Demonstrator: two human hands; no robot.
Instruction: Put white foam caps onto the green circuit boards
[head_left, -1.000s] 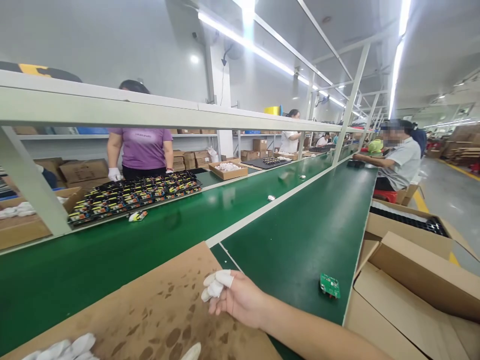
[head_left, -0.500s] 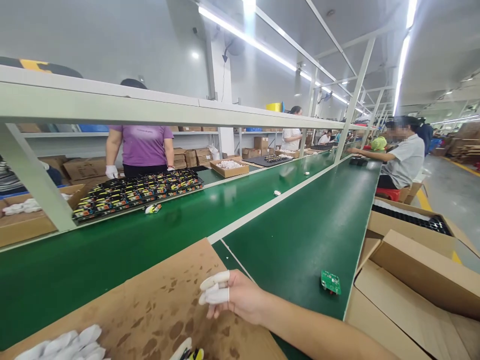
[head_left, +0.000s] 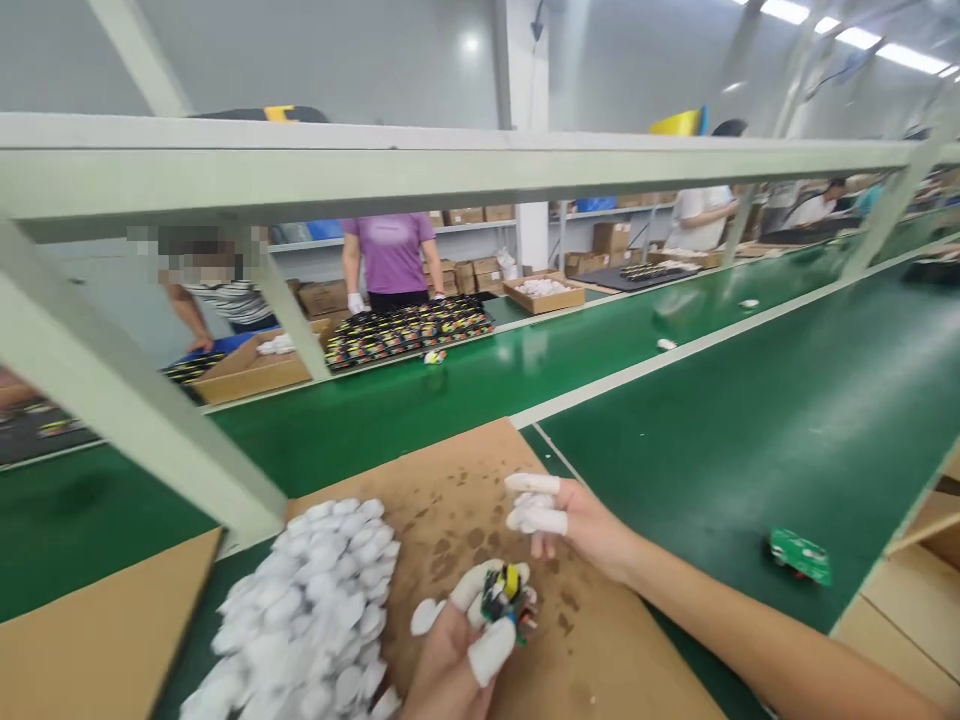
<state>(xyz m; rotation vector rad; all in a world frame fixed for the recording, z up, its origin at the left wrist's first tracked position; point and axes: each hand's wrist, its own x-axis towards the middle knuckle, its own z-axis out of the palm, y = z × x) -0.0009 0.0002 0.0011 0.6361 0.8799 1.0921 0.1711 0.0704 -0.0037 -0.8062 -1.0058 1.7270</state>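
Note:
My left hand (head_left: 465,640), with white finger cots, grips a small circuit board (head_left: 504,590) bearing a yellow-wrapped component, low over a cardboard sheet (head_left: 450,470) marked with dark spots. Just above and to its right is my right hand (head_left: 559,515), also in white finger cots. Its fingers are drawn together in a pinch; whatever lies between them cannot be told from the white cots. A heap of white rounded pieces (head_left: 300,610) covers the left of the cardboard. One loose white piece (head_left: 426,616) lies beside my left hand.
A green circuit board (head_left: 801,556) lies on the green bench at right. Across the green belt (head_left: 360,400), a board assembly (head_left: 433,357) sits near a tray of similar assemblies (head_left: 405,330). A slanted white post (head_left: 150,370) stands at left. Co-workers are on the far side.
The view has swung left and down, bringing the white heap and my left hand with its circuit board into full view. My right hand stays pinched, now near the left one.

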